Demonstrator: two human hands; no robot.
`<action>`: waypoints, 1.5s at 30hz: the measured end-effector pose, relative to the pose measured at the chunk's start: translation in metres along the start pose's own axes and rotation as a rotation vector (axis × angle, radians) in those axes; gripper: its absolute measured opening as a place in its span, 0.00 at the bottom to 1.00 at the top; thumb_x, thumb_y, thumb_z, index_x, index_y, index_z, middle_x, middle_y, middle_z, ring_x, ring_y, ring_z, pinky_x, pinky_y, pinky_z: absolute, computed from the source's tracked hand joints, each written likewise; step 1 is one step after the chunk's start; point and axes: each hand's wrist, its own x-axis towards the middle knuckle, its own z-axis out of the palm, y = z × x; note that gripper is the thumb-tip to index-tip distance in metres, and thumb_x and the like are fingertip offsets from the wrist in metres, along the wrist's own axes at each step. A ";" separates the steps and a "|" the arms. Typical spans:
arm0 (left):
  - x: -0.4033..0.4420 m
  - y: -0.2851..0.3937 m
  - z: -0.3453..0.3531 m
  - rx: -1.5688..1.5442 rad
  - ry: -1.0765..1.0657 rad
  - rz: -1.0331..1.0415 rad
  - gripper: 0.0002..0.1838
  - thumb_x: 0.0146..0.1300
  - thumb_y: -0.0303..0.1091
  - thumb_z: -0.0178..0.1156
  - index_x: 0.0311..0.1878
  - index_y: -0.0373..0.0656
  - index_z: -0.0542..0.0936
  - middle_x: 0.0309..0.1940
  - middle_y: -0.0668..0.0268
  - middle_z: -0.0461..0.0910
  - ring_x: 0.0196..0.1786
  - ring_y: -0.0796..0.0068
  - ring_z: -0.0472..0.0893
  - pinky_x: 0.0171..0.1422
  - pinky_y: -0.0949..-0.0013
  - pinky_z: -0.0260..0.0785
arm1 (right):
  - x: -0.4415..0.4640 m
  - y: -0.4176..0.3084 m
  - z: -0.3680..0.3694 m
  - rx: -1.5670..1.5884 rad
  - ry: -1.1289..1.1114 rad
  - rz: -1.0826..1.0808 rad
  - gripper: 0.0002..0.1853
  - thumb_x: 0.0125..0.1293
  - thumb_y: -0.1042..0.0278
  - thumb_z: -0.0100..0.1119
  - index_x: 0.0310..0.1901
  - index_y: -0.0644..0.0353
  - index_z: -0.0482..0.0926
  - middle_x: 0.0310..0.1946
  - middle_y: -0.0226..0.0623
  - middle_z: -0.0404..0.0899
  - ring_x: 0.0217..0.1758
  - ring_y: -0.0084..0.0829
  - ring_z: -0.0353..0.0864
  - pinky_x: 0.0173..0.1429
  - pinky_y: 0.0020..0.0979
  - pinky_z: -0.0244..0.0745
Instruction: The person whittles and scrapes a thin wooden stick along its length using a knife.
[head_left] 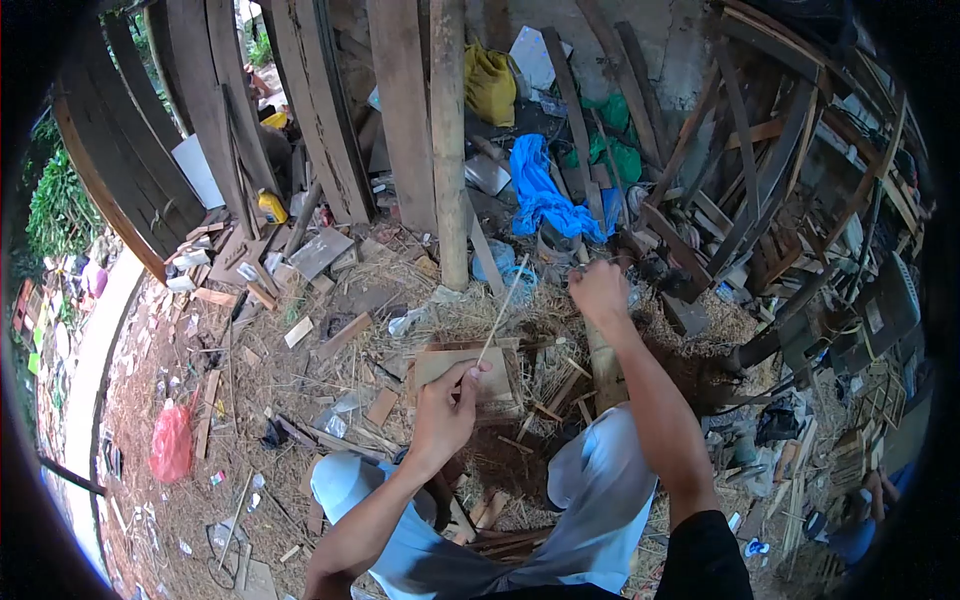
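In front of my knees, my left hand (447, 418) is closed in a pinch on a thin bamboo strip (503, 312). The strip rises from my fingertips, leaning slightly right. Behind and beneath this hand sits a flat wooden block (499, 382). My right hand (601, 292) is raised farther forward, with its fingers curled shut; whatever is inside them, if anything, is hidden. It is apart from the strip. Below my right wrist, a thick piece of bamboo (606, 372) stands near my right knee.
A bamboo post (449, 150) rises ahead, beside leaning planks (403, 110). A blue plastic sheet (545, 190) and a yellow bag (490, 85) lie beyond. Wood scraps and shavings cover the ground. A red plastic bag (171, 443) is at left, and stacked timber (745, 150) at right.
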 end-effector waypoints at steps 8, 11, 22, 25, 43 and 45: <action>0.009 -0.015 0.013 -0.325 -0.079 -0.059 0.12 0.70 0.35 0.49 0.47 0.41 0.78 0.18 0.76 0.62 0.23 0.86 0.58 0.25 0.76 0.53 | -0.063 -0.060 0.007 -0.015 -0.083 -0.486 0.12 0.55 0.60 0.54 0.26 0.58 0.83 0.20 0.51 0.79 0.26 0.48 0.82 0.35 0.44 0.78; 0.005 -0.012 0.009 -0.350 -0.094 -0.084 0.12 0.70 0.35 0.48 0.47 0.41 0.78 0.18 0.76 0.62 0.23 0.87 0.58 0.25 0.77 0.51 | -0.045 -0.051 0.004 -0.025 -0.060 -0.455 0.11 0.55 0.61 0.56 0.27 0.59 0.83 0.23 0.51 0.80 0.27 0.48 0.82 0.35 0.44 0.77; 0.002 -0.022 0.013 -0.386 -0.148 -0.112 0.12 0.70 0.34 0.48 0.46 0.40 0.78 0.20 0.76 0.66 0.24 0.88 0.60 0.26 0.77 0.53 | 0.013 0.020 0.034 -0.108 -0.115 -0.064 0.13 0.55 0.61 0.56 0.32 0.64 0.81 0.34 0.51 0.81 0.37 0.49 0.82 0.44 0.43 0.78; 0.000 -0.022 0.009 -0.386 -0.120 0.059 0.12 0.70 0.33 0.48 0.47 0.41 0.78 0.20 0.76 0.67 0.24 0.88 0.62 0.28 0.78 0.56 | 0.013 0.036 0.020 -0.126 -0.039 0.095 0.13 0.55 0.62 0.55 0.31 0.64 0.82 0.32 0.52 0.81 0.36 0.50 0.82 0.44 0.43 0.78; 0.006 -0.022 0.011 -0.470 -0.178 -0.214 0.09 0.69 0.30 0.48 0.44 0.40 0.78 0.21 0.75 0.68 0.25 0.88 0.64 0.28 0.79 0.58 | -0.003 -0.011 0.018 -0.173 -0.051 -0.167 0.08 0.50 0.70 0.54 0.25 0.63 0.81 0.28 0.52 0.81 0.34 0.48 0.83 0.39 0.43 0.78; 0.010 -0.026 0.012 -0.491 -0.165 -0.213 0.10 0.69 0.30 0.48 0.43 0.39 0.78 0.22 0.71 0.72 0.27 0.85 0.69 0.32 0.77 0.62 | 0.002 -0.003 0.019 -0.171 -0.075 -0.143 0.08 0.50 0.70 0.55 0.26 0.64 0.81 0.29 0.52 0.81 0.36 0.48 0.83 0.40 0.44 0.78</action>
